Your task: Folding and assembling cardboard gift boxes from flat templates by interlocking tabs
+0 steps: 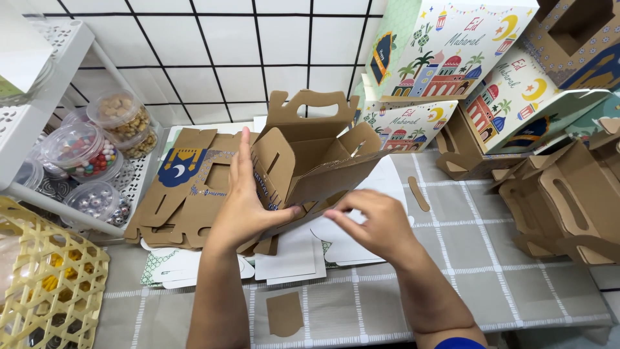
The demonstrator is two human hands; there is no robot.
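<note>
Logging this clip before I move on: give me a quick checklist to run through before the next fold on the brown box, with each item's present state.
1. Left hand grips the half-folded brown box: ok.
2. Right hand fingers at the box's lower edge: ok.
3. Handle flap upright, uncreased: ok.
4. Bottom flaps locked: cannot tell, hidden beneath.
5. Flat brown blanks within reach on the left: ok.
6. Loose cut-out scrap lying on the checked cloth, away from the fold: ok.

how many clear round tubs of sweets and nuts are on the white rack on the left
4 show: a nut tub at the back, another nut tub beside it, a coloured-sweet tub in the middle, and a silver-sweet tub nearest. Others may be hidden behind the rack frame.
</note>
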